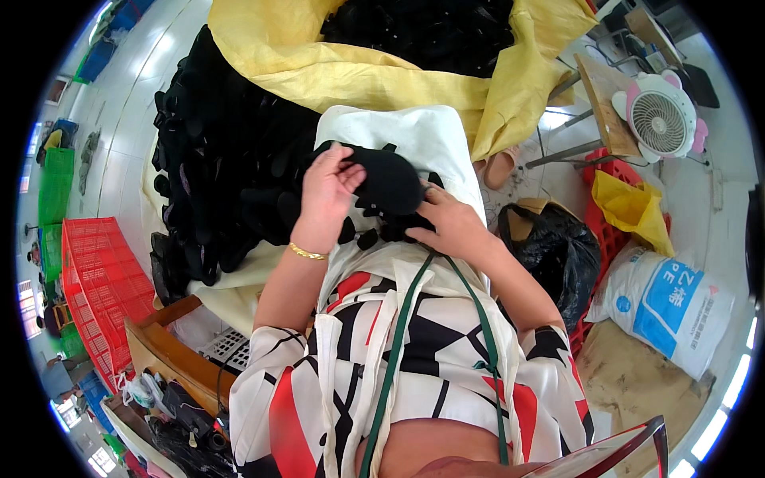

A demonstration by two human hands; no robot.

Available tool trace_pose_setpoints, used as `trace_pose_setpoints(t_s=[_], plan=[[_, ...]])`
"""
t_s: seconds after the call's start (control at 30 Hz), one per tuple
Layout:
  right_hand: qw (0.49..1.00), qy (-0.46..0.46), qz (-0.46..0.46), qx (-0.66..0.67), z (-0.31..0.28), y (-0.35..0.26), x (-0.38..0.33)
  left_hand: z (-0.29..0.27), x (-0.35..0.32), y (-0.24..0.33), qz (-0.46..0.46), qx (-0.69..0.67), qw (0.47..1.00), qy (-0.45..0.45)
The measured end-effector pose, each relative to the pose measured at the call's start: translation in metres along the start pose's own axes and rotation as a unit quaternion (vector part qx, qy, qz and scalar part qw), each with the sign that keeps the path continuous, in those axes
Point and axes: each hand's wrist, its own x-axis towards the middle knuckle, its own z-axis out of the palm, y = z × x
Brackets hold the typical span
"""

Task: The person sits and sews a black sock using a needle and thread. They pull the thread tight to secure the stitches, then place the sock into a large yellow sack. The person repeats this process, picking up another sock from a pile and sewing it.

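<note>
In front of my chest is a flat black fabric piece (389,182) with a rounded end, sock-like in shape; its exact kind I cannot make out. My left hand (328,179) is closed on its left end, fingers curled over the edge. My right hand (453,221) grips the right, rounded end, with the thumb lower and apart from the fingers. Small black pieces (368,237) lie beneath it on my lap, against the white cloth-covered surface (398,126). A large heap of similar black pieces (231,151) spreads to the left, beside my left forearm.
Ahead stands a yellow sack (311,72) full of black pieces. To the right are a black plastic bag (558,259), a pink-and-white fan (660,118) on a wooden stand and a white-and-blue sack (665,307). Left are a red crate (103,291) and a wooden drawer (171,342).
</note>
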Motion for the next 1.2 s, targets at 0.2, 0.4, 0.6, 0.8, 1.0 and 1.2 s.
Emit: trace_pose_setpoints(t_s=[0.2, 0.4, 0.6, 0.8, 1.0, 1.2], plan=[[1.0, -0.013, 0.015, -0.006, -0.006, 0.023, -0.006, 0.019, 0.015, -0.024, -0.046, 0.022, 0.998, -0.036], [0.996, 0.029, 0.068, -0.046, -0.025, 0.018, 0.004, 0.031, 0.0, -0.007, -0.059, 0.153, 0.984, -0.073], [0.918, 0.157, 0.159, 0.329, -0.016, 0.011, 0.049, 0.037, -0.015, -0.007, 0.147, 0.433, 0.875, -0.157], [0.827, 0.194, 0.126, 0.513, 0.02, 0.013, 0.064, 0.043, -0.017, -0.013, 0.268, 0.549, 0.766, -0.201], [0.522, 0.206, 0.147, 0.815, -0.029, 0.034, 0.056, 0.022, -0.008, -0.002, 0.148, 0.471, 0.842, -0.217], [0.445, 0.32, 0.043, 0.835, -0.081, 0.109, 0.002, -0.028, -0.024, 0.016, 0.186, 0.681, 0.673, -0.221]])
